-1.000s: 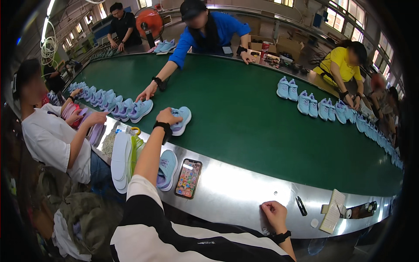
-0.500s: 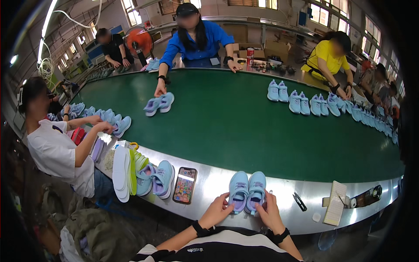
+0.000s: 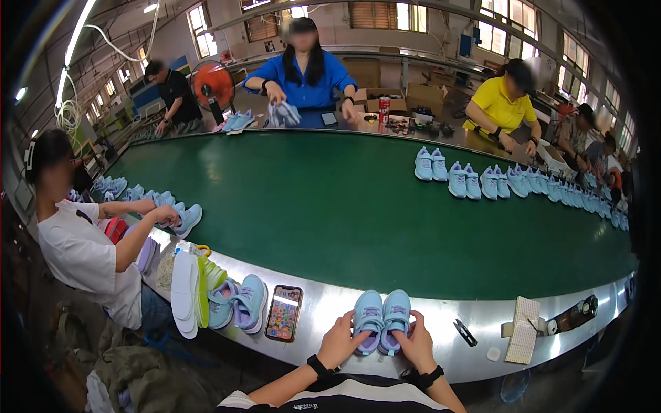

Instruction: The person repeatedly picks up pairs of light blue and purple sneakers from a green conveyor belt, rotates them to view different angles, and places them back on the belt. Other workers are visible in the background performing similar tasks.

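Note:
A pair of light blue sneakers (image 3: 382, 320) with purple trim stands side by side on the steel table edge (image 3: 330, 303) right in front of me. My left hand (image 3: 341, 341) grips the left shoe from the side. My right hand (image 3: 416, 341) grips the right shoe from its outer side. Both wrists carry black bands.
A phone (image 3: 284, 313) lies left of the pair, then another blue pair (image 3: 237, 303) and white and green insoles (image 3: 189, 292). A black tool (image 3: 465, 332), a notepad (image 3: 522, 329) and tape sit to the right. Shoes line the green belt (image 3: 344, 206); several people work around it.
A second ago my left hand reached out to a shoe on the belt. The pair has come onto the steel edge before me, and both hands now hold it.

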The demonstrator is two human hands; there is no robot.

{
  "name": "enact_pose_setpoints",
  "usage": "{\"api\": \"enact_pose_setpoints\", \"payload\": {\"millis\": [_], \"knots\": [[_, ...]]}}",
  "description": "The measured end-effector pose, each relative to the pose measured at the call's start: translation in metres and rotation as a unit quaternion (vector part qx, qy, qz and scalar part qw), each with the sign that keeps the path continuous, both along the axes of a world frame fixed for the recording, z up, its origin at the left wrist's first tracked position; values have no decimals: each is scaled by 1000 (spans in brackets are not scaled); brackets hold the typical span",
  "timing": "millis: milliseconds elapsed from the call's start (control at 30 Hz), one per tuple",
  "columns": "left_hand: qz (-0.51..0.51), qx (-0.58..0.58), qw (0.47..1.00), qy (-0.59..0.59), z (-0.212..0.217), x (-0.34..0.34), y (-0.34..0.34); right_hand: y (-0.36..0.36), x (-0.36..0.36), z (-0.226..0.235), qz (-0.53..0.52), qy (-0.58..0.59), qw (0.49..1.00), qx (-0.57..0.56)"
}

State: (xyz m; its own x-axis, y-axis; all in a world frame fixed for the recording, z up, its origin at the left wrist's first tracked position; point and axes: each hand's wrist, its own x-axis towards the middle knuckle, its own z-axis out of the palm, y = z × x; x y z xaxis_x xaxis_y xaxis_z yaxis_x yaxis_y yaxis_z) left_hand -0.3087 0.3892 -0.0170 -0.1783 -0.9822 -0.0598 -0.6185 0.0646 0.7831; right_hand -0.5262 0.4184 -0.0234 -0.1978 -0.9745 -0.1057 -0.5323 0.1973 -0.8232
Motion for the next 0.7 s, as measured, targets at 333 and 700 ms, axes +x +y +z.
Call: {"api": "enact_pose_setpoints", "payload": {"millis": [333, 700], "knots": [[-14, 22, 999, 43, -7, 3, -3, 5, 3, 7, 10, -8, 998, -67], [-41, 297, 776, 554, -24, 18, -7, 11, 3, -6, 12, -555, 831, 37]]}}
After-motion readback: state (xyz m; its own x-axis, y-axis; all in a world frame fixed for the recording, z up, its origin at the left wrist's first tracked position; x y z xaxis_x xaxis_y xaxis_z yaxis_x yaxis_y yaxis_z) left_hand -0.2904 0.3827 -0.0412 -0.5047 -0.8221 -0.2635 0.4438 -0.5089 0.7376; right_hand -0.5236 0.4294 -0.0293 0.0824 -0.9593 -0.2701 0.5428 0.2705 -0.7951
